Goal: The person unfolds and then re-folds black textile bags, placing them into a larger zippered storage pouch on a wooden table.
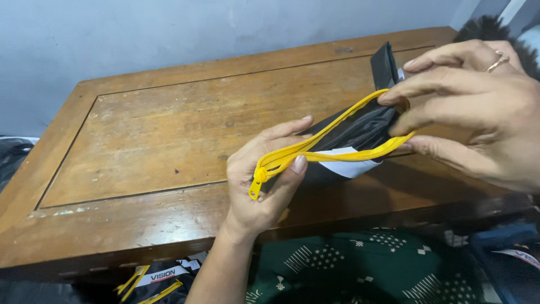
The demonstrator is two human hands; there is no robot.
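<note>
A black pouch (360, 126) of smooth, slightly glossy fabric is held in the air above the bench (169, 129), between both hands. Its mouth is edged by a bright yellow zipper (337, 141) with a ribbed tape, parted into a long, narrow loop. The long axis of the pouch runs from lower left to upper right, with the open mouth turned toward the camera and the yellow pull tab (256, 188) hanging at the lower left end. A white panel (349, 166) is seen on the underside. The zipper's left end is pinched between thumb and fingers of the left hand (264, 180). The upper right end is gripped by the right hand (478, 107), its fingers pressed together on the tape; a ring (498, 61) is worn on one finger. The bench is of worn brown wood, scuffed, with a recessed rectangular panel.
</note>
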